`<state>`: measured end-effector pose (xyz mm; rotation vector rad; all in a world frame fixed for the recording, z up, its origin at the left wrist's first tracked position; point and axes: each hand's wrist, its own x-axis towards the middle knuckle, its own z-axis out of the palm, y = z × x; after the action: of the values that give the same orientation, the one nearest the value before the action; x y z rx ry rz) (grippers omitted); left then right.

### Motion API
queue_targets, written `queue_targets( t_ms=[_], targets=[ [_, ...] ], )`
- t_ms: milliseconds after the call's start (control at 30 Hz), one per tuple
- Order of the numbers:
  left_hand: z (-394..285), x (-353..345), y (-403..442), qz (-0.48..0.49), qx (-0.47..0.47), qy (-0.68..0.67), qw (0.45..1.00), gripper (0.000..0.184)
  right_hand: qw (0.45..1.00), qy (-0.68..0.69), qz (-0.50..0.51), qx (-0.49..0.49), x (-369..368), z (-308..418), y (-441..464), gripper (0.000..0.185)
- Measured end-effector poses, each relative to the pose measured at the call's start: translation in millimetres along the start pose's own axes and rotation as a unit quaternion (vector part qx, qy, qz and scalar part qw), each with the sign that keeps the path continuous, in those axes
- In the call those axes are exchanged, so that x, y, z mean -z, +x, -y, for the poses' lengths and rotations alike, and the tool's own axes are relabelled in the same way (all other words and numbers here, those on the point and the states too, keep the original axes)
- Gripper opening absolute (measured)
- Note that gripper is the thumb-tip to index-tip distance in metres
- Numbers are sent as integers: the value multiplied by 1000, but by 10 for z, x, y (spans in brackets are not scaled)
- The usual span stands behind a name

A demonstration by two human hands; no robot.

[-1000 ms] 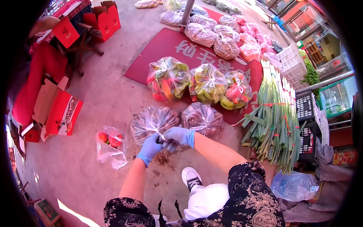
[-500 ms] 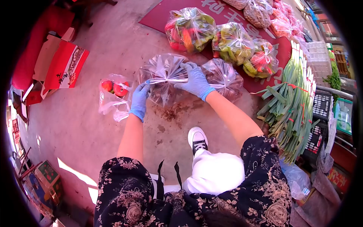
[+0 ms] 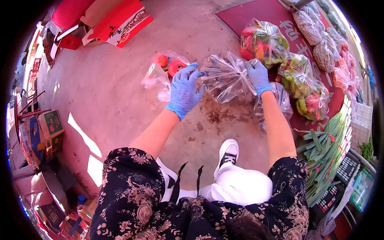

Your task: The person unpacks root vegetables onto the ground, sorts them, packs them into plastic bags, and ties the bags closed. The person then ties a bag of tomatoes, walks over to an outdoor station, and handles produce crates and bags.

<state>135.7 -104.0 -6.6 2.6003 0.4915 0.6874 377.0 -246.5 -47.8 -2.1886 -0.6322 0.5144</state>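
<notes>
A clear plastic bag [image 3: 224, 76] of dark produce sits on the concrete floor, its gathered top pulled into folds that fan out from near the right hand. My right hand [image 3: 259, 78], in a blue glove, is closed on the gathered plastic at the bag's right. At the bag's left edge, my gloved left hand [image 3: 184, 91] has curled fingers closed on the plastic; the exact grip is partly hidden. Just beyond the left hand lies an open-topped clear bag [image 3: 153, 76] with red tomatoes [image 3: 175, 68]. Another bag of dark produce [image 3: 280, 98] is partly behind my right forearm.
Bags of red and green peppers [image 3: 265, 42] stand by a dark red mat [image 3: 236, 20] at right. Bundled leeks [image 3: 326, 154] lie lower right. A red carton [image 3: 122, 24] is at upper left; boxes [image 3: 50, 128] are stacked at left.
The camera view has shifted left, so the scene appears farther right. My left hand has turned its back upward, and the bag's top now draws toward my right hand.
</notes>
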Motion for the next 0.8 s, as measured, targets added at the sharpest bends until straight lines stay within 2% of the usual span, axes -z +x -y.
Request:
queue_targets(
  t_ms=[33,133,167,267,367,433,467,500,533,567,667,733,767,800],
  targets=[
    [65,94,-67,52,-4,56,997,56,997,-43,-14,65,12,205,6,26],
    [460,199,-312,103,-55,175,978,68,952,-134,-41,272,-208,976,-214,34],
    [677,194,-417,108,-59,212,969,76,943,-146,-23,299,-439,1090,-284,37],
    [995,413,-340,75,7,287,955,78,917,-197,-11,347,-1227,1151,-441,36],
    [1094,726,-164,117,125,378,910,77,922,-202,51,325,-1542,1078,-284,30],
    [1414,793,-171,284,304,245,876,68,940,-178,131,259,-1570,1099,-102,24],
    [1552,800,-247,368,386,166,829,63,971,-15,74,228,-1707,913,-25,23],
    [1639,825,-349,406,412,97,810,57,973,111,155,134,-1655,968,14,24],
    [1730,844,-430,441,434,28,785,50,946,233,221,31,-1548,1102,80,25],
    [1828,835,-474,469,452,-40,758,45,939,264,222,-17,-1493,1144,111,26],
    [1842,859,-700,324,532,-281,730,32,902,341,218,-149,-1397,1118,92,26],
    [1771,904,-757,212,535,-378,725,28,864,386,232,-226,-1430,1111,71,24],
    [1773,919,-764,152,534,-418,719,26,873,384,214,-211,-1465,1133,58,23],
    [1807,932,-810,87,523,-499,686,27,881,382,197,-199,-1507,1168,-3,22]
  ],
)
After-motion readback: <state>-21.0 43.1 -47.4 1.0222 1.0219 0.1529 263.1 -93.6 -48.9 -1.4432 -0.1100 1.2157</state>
